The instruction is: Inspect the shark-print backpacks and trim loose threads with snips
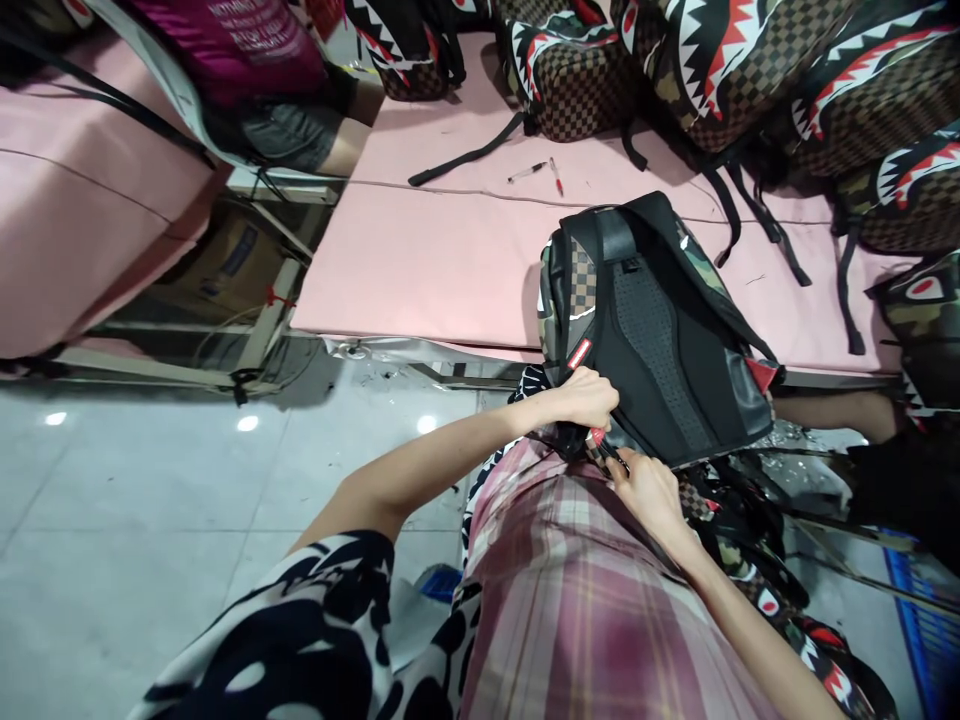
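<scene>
A black backpack (660, 330) with camouflage and checkered side panels lies back-side up at the near edge of the pink table (435, 250), its bottom hanging over my lap. My left hand (589, 397) is closed on the bag's lower corner, beside a small red label. Just below it, my right hand (651, 490) pinches a small red piece, seemingly a zipper pull, at the bag's bottom edge. Both hands touch the bag. I wear a pink plaid skirt and a black-and-white patterned top.
Several shark-mouth checkered backpacks (720, 60) are piled along the table's far and right side, straps trailing. Two pens (541, 172) lie on the table. Another person (270, 70) in a magenta top sits at the far left. More bags (780, 600) lie on the tiled floor at my right.
</scene>
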Demonstrator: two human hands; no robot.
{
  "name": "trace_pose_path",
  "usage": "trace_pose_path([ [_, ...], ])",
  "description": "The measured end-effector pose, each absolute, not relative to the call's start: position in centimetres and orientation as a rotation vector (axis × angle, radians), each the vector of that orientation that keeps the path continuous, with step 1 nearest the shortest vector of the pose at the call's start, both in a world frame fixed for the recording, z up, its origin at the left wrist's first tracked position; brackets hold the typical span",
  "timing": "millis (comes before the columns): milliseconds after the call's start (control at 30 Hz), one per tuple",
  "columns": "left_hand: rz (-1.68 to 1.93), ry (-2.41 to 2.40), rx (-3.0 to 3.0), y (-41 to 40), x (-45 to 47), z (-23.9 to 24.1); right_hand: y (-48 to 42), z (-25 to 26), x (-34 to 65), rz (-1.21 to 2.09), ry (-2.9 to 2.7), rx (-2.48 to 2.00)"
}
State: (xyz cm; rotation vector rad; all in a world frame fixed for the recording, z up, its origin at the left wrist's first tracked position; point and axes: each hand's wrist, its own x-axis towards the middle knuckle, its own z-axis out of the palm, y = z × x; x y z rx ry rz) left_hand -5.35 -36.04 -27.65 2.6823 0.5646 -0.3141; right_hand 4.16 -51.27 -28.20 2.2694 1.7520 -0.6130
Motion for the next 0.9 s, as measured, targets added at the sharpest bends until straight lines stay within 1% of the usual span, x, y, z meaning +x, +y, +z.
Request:
trace_pose_path([
  [267, -0.294, 0.554, 2.671, -36.0, -5.4, -27.7, -51.0, -27.3, 3.4, -0.636, 1.695, 2.259],
  [400, -0.284, 0.555, 2.675, -36.1, -5.5, -27.9, -51.2, -27.9, 2.8, -0.67, 1.643, 2.313],
  [667, -0.275, 0.578, 2.68, -35.9, -5.6, -28.7, -52.6, -30.4, 2.1, -0.865, 1.65, 2.626],
  [767, -0.268, 0.577, 2.675, -35.8, -5.6, -28.7, -53.0, -30.7, 2.1, -0.942, 1.669, 2.737],
  [900, -0.274, 0.569, 2.667, -35.8, -5.7, -28.5, -53.1, -30.4, 2.3, -0.995, 1.687, 2.763],
])
